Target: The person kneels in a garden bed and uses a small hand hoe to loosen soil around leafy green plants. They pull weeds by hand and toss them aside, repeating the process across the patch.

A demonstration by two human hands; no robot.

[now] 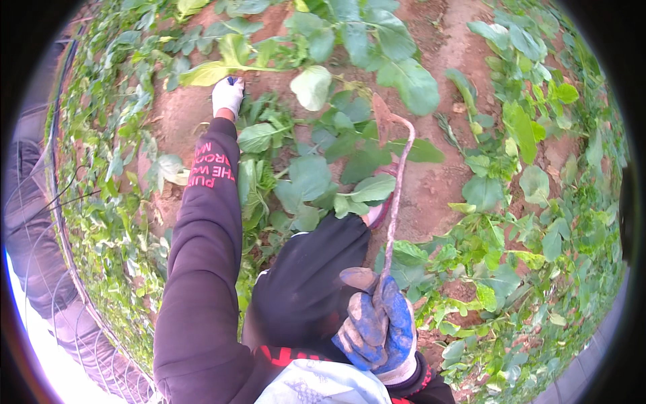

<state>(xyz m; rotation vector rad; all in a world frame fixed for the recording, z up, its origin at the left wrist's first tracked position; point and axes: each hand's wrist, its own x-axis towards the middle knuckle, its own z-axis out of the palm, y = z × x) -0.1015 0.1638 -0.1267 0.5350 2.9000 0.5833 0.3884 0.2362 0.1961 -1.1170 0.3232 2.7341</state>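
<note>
My left hand (228, 96), in a white and blue work glove, reaches out at the upper left, its back towards the camera. It is close to the bare soil and to a yellow-green leaf (204, 74); its fingertips are hidden, so I cannot tell whether it grips anything. My right hand (376, 323), in a soiled blue glove, is closed around the thin metal shaft of a small hand hoe (401, 171) at the lower middle. The hoe's rusty pointed head (382, 118) is raised over broad green leaves (305, 179) in front of me.
Leafy crop rows (504, 187) run along the right, with a strip of reddish soil (429, 202) between. More plants (111, 217) grow on the left, beside a dark edge with wire hoops (96, 323). My bent knee (308, 283) is below the leaves.
</note>
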